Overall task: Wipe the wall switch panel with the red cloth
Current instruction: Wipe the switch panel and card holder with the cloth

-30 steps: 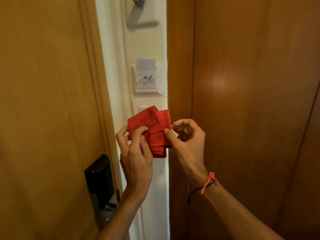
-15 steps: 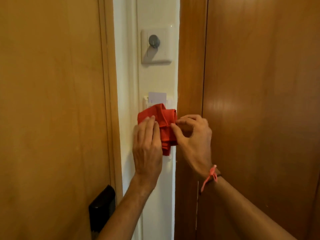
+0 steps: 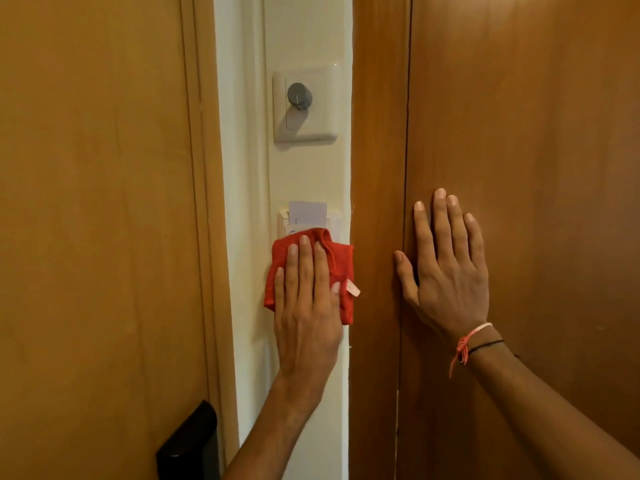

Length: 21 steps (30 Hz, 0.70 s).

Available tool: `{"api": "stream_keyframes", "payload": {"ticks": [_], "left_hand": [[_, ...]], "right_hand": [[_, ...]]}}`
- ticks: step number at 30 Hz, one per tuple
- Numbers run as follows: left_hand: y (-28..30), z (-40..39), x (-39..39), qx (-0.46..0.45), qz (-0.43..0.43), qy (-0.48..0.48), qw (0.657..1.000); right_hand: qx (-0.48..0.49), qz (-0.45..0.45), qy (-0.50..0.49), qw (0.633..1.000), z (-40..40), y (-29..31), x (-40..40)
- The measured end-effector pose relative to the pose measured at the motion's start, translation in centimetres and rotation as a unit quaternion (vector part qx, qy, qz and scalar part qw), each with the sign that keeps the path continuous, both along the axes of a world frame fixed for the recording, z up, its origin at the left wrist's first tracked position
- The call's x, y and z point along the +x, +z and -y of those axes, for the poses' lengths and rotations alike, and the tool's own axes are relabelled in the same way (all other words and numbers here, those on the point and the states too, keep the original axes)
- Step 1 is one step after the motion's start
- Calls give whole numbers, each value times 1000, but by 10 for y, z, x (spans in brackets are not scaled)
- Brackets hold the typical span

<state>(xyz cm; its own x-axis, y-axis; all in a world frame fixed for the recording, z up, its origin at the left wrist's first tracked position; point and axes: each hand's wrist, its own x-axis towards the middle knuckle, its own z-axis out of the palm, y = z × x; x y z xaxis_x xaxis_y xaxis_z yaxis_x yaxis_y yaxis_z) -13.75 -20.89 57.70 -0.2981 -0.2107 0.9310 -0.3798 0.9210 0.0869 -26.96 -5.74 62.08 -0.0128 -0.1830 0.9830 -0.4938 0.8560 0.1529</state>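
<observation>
A folded red cloth (image 3: 341, 268) is pressed flat against the white wall strip by my left hand (image 3: 304, 306), fingers stretched over it. The cloth covers most of a white wall switch panel (image 3: 334, 220), whose top edge shows above it with a pale card (image 3: 307, 213) standing in its slot. My right hand (image 3: 446, 268) lies flat and open on the brown wooden panel to the right, apart from the cloth. A thread bracelet circles that wrist.
Higher on the white strip sits another white plate with a grey round knob (image 3: 299, 96). A wooden door (image 3: 97, 220) fills the left, with a black lock unit (image 3: 188, 445) at the bottom. Brown wooden panelling (image 3: 536, 133) fills the right.
My right hand has let go of the cloth and moved right onto the wooden panel. My left hand now presses the cloth alone over the card-slot panel. The view has moved closer.
</observation>
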Motion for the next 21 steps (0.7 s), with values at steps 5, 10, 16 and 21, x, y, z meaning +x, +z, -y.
{"api": "stream_keyframes", "payload": {"ticks": [5, 10, 16, 21], "left_hand": [[14, 3, -5, 75, -97, -14, 992], [8, 0, -11, -1, -86, -67, 994], [13, 6, -7, 56, -127, -65, 988], [1, 12, -7, -34, -90, -55, 994]], "right_hand": [[-1, -11, 0, 1000, 1, 0, -2], [-7, -23, 5, 1000, 1, -1, -4], [-10, -26, 6, 1000, 4, -2, -7], [-5, -27, 2, 1000, 2, -2, -6]]}}
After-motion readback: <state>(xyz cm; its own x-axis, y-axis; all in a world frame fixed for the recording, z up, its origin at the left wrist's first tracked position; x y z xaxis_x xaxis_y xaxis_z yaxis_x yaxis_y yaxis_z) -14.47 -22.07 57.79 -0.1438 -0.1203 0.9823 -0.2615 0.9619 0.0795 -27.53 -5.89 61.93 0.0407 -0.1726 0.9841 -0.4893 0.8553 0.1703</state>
